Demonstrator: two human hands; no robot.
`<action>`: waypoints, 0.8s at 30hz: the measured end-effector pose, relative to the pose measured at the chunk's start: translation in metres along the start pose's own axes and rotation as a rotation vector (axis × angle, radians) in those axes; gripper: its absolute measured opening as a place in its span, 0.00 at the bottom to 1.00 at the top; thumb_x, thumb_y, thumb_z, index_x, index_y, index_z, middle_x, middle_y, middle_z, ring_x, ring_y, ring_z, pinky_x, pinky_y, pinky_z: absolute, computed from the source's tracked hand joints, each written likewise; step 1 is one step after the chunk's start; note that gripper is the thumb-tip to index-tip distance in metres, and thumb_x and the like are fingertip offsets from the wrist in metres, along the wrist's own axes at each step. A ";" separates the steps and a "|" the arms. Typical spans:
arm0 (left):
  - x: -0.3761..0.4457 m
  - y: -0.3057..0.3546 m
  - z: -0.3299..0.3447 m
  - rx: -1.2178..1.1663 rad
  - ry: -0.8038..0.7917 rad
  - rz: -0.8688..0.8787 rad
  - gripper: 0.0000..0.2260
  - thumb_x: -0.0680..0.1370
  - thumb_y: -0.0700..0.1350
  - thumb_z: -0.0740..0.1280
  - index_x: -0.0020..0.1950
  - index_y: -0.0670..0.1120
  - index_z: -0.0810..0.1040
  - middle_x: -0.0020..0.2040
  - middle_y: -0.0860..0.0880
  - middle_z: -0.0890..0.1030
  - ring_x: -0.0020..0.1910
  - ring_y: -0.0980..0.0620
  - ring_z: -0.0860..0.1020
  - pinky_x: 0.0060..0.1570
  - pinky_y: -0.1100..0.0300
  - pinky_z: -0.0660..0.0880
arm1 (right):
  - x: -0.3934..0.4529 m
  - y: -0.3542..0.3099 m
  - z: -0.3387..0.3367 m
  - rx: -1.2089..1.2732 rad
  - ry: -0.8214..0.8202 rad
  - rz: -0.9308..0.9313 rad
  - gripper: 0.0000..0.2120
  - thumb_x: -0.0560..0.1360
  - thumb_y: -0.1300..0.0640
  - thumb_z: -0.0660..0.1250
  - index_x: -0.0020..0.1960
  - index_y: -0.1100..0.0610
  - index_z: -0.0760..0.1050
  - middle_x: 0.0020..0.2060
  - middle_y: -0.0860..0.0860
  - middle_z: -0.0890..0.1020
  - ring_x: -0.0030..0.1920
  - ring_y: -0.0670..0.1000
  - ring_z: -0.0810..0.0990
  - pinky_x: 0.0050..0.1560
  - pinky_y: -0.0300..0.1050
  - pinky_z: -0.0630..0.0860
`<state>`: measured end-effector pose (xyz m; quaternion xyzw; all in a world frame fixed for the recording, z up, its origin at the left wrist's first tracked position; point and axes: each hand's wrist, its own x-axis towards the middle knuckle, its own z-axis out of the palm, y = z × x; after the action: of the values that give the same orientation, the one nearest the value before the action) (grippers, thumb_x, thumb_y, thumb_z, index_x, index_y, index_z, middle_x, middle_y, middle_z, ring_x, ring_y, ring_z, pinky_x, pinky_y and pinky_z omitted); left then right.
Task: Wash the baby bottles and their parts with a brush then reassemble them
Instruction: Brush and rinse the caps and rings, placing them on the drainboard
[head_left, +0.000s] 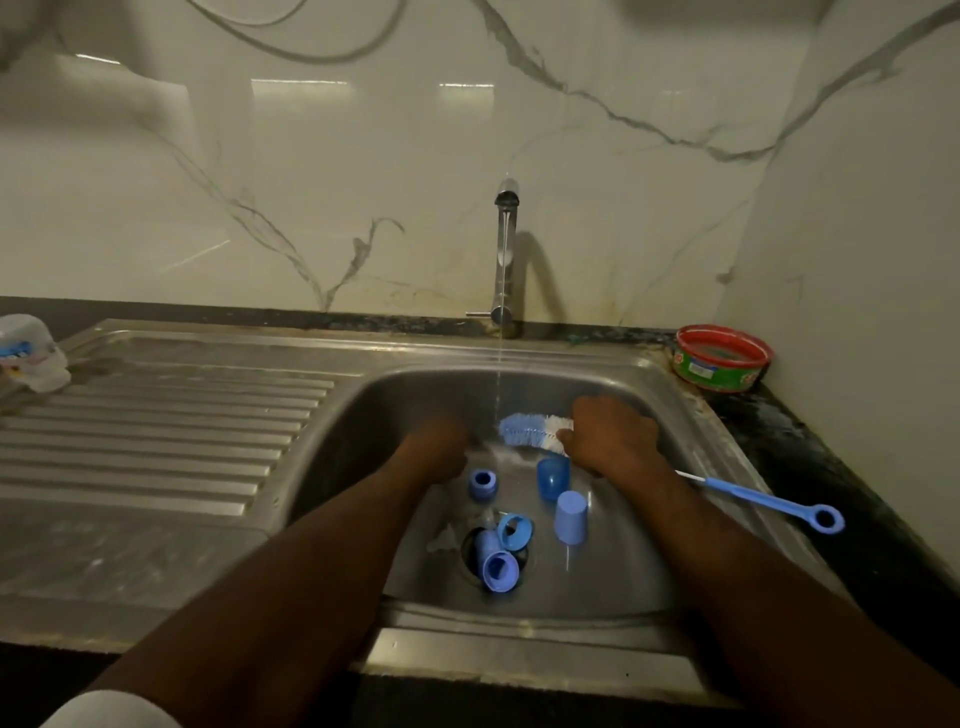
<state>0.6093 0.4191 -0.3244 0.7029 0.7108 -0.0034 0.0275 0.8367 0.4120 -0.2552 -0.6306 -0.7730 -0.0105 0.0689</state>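
- Your two bare forearms, nearest the lens, reach down from the bottom edge into the steel sink (613, 597), a white sleeve (111, 709) showing at the lower left.
- At far left, a clear baby bottle (31, 351) with printed markings lies on the ribbed drainboard (166, 426), well apart from the basin.
- Your left hand (439, 449) hangs over the basin floor, blurred; whether its fingers are curled or slack cannot be told.
- Just right of it, a blue ring (483, 484) sits on the basin floor.
- Over the drain, a blue cap (497, 564) lies on its side, touching a second blue collar (516, 531).
- Water falls in a thin stream from the tap (505, 260) onto the bristles of the bottle brush (530, 430).
- Below the brush head, a translucent blue cup (553, 477) stands beside an upside-down pale blue cap (570, 517).
- Your right hand (610, 434) is clenched round the brush just behind its bristles, hiding that stretch; the blue looped handle runs out over the sink's right rim.
- At far right, a red-rimmed green tub (722, 358) sits on the dark counter (831, 467) in the corner.
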 end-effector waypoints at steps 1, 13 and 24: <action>0.002 0.001 -0.003 -0.069 0.033 0.004 0.11 0.82 0.46 0.65 0.63 0.44 0.78 0.61 0.43 0.79 0.58 0.47 0.78 0.61 0.53 0.76 | 0.000 0.001 -0.001 -0.001 0.007 0.009 0.12 0.79 0.48 0.66 0.60 0.52 0.76 0.55 0.52 0.81 0.53 0.53 0.80 0.45 0.47 0.70; -0.001 0.031 -0.040 -0.664 0.488 0.159 0.16 0.76 0.45 0.75 0.61 0.48 0.75 0.55 0.50 0.80 0.53 0.56 0.79 0.54 0.60 0.77 | -0.006 0.002 -0.002 0.006 0.001 0.031 0.13 0.80 0.48 0.66 0.62 0.52 0.76 0.56 0.52 0.81 0.55 0.52 0.80 0.48 0.46 0.72; -0.003 0.041 -0.043 -1.466 0.233 -0.053 0.10 0.85 0.44 0.61 0.57 0.38 0.78 0.50 0.41 0.85 0.43 0.53 0.85 0.42 0.63 0.81 | -0.011 -0.003 -0.006 0.013 -0.033 0.028 0.14 0.81 0.47 0.65 0.63 0.53 0.75 0.59 0.52 0.80 0.58 0.53 0.79 0.48 0.45 0.69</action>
<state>0.6486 0.4182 -0.2795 0.4824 0.5458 0.5459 0.4141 0.8367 0.4002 -0.2505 -0.6410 -0.7652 0.0058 0.0604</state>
